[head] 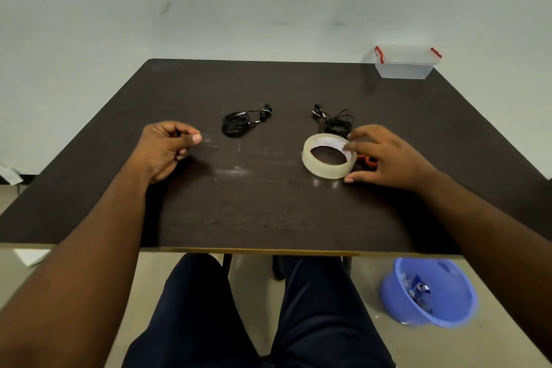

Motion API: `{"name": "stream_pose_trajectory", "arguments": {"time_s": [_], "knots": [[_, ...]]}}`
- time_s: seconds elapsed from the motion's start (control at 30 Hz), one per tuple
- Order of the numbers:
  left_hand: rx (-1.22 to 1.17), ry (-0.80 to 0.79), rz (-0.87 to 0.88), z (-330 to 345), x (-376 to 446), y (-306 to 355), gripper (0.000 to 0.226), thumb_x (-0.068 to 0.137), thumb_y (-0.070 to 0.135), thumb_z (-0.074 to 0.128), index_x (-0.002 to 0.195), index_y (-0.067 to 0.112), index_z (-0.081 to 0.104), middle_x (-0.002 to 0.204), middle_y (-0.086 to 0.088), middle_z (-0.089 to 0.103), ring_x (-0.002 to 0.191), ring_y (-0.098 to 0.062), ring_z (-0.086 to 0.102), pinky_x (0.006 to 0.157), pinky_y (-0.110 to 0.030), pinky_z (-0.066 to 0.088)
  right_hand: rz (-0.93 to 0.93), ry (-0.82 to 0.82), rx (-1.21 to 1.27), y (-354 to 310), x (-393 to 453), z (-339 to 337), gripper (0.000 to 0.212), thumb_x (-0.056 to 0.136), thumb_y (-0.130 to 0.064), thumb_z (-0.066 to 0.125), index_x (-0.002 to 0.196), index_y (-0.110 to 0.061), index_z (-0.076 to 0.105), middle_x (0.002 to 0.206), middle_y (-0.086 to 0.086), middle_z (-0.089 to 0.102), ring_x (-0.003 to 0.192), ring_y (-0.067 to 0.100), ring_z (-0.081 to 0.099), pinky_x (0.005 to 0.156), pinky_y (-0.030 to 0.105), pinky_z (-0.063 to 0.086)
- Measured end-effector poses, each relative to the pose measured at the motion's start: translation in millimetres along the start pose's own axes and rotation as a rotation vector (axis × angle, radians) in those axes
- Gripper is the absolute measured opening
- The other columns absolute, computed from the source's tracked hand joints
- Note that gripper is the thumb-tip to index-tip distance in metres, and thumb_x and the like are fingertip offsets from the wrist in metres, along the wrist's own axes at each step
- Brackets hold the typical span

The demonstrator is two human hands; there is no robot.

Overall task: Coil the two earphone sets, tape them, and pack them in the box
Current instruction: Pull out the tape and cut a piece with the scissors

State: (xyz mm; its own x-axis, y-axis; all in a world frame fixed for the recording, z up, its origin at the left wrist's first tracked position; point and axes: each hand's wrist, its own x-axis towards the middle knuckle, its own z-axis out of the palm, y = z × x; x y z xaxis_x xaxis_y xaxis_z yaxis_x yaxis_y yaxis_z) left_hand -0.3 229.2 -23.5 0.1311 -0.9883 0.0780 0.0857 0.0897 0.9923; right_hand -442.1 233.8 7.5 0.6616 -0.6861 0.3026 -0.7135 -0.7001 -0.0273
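Two black earphone sets lie mid-table. The left set (239, 124) is wound into a neat coil, while the right set (334, 122) sits in a looser bundle. Just in front of the right set lies a roll of clear tape (328, 158). My right hand (388, 158) grips the roll by its right rim, thumb on the near side and fingers on the far side. A thin clear tape strip (245, 154) stretches leftward from the roll, and my left hand (167, 146) pinches its free end between thumb and fingers. The clear plastic box (406, 64) with red latches stands at the far right corner.
A red scissors handle (371, 161) shows under my right hand. The dark table (268, 218) has its near edge above my legs. A blue bowl (430, 293) with scraps sits on the floor at the right. A wall is close behind the table.
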Motion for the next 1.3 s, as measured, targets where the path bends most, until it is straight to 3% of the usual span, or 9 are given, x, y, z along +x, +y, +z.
{"name": "stream_pose_trajectory", "arguments": {"time_s": [0.07,0.17,0.23,0.4,0.57,0.87,0.97,1.07,1.3], "knots": [[0.039,0.013,0.014,2,-4,1,0.009,0.061,0.011,0.08,0.066,0.016,0.073,0.057,0.001,0.06,0.04,-0.006,0.041,0.039,-0.015,0.031,0.138,-0.004,0.013,9,-8,-3,0.079,0.071,-0.073,0.059,0.13,-0.021,0.057,0.122,0.008,0.055,0.114,0.024,0.049,0.095,0.036,0.041],[0.086,0.023,0.029,8,-12,5,0.009,0.064,0.01,0.08,0.065,0.017,0.074,0.054,0.004,0.058,0.041,-0.005,0.042,0.039,-0.015,0.033,0.322,0.03,0.099,16,-13,-2,0.043,0.09,-0.05,0.056,0.123,-0.023,0.063,0.095,-0.002,0.058,0.094,0.02,0.055,0.077,0.028,0.037],[0.127,0.047,0.037,11,-14,6,0.014,0.069,0.006,0.079,0.065,0.018,0.074,0.053,0.006,0.059,0.042,-0.004,0.044,0.04,-0.015,0.036,0.411,-0.035,0.169,15,-10,1,0.029,0.095,-0.03,0.055,0.121,-0.021,0.065,0.101,0.001,0.065,0.094,0.015,0.056,0.077,0.028,0.04],[0.182,0.106,0.049,19,-30,10,0.017,0.076,0.002,0.077,0.07,0.016,0.07,0.055,0.007,0.062,0.043,-0.003,0.046,0.042,-0.015,0.039,0.593,-0.084,0.153,8,0,-1,0.029,0.094,-0.016,0.055,0.12,-0.02,0.066,0.115,0.004,0.067,0.092,0.012,0.056,0.08,0.03,0.045],[0.198,0.135,0.045,21,-51,15,0.012,0.079,0.003,0.075,0.076,0.013,0.069,0.067,-0.003,0.063,0.049,-0.006,0.049,0.045,-0.017,0.042,0.776,-0.15,0.011,-6,4,-13,0.014,0.091,-0.011,0.056,0.098,-0.018,0.066,0.104,0.009,0.065,0.087,0.023,0.059,0.076,0.037,0.052],[0.268,0.154,0.044,18,-54,13,0.009,0.08,0.009,0.075,0.077,0.017,0.073,0.072,-0.001,0.07,0.054,-0.005,0.058,0.053,-0.021,0.05,0.949,-0.224,0.017,-31,8,-24,0.022,0.089,-0.028,0.06,0.099,-0.009,0.06,0.096,0.012,0.061,0.09,0.027,0.06,0.076,0.038,0.053],[0.253,0.158,0.049,15,-52,11,0.01,0.079,0.009,0.076,0.075,0.018,0.073,0.069,0.003,0.071,0.054,-0.004,0.059,0.052,-0.02,0.05,0.979,-0.14,0.081,-30,8,-26,0.026,0.09,-0.033,0.058,0.086,-0.008,0.061,0.083,0.011,0.061,0.078,0.024,0.06,0.063,0.033,0.048],[0.197,0.173,0.058,12,-50,9,0.009,0.08,0.007,0.075,0.076,0.015,0.073,0.071,-0.001,0.069,0.056,-0.007,0.058,0.053,-0.021,0.05,0.984,-0.061,0.127,-26,5,-25,0.033,0.086,-0.041,0.06,0.079,-0.01,0.062,0.081,0.011,0.063,0.076,0.024,0.062,0.063,0.033,0.049],[0.202,0.075,0.012,12,-41,11,0.005,0.081,0.001,0.072,0.079,0.005,0.07,0.066,-0.001,0.068,0.052,-0.006,0.058,0.053,-0.018,0.052,1.043,-0.269,0.213,-17,14,-27,0.039,0.073,-0.039,0.079,0.075,-0.004,0.063,0.075,0.012,0.063,0.069,0.023,0.061,0.055,0.03,0.045]]}}
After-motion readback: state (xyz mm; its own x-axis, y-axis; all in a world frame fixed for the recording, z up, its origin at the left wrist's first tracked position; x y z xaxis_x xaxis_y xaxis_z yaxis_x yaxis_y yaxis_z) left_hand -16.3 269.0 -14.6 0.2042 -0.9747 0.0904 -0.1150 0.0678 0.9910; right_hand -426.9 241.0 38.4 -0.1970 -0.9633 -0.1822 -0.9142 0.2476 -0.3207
